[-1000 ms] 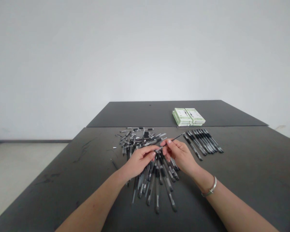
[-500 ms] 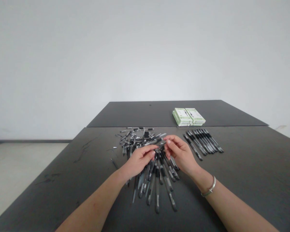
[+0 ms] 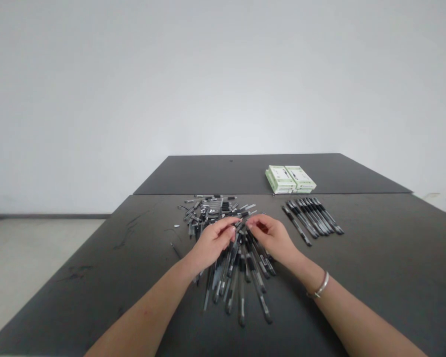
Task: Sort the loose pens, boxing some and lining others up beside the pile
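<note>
The black-and-clear gel pens [image 3: 238,277] lay flat in a loose, overlapping heap on the tabletop, their barrels fanning toward me at 6 o'clock and crossing in a dense tangle at 11 o'clock. At 3 o'clock from the heap, a separate row of matching pens [image 3: 312,218] lay side by side, almost parallel, slanting slightly.

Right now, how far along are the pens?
Done: a neat row of pens lies at right. In hand: the left hand and right hand meet over the pile, holding something too small to tell. Left: a loose heap of pen parts and a fan of pens.
</note>
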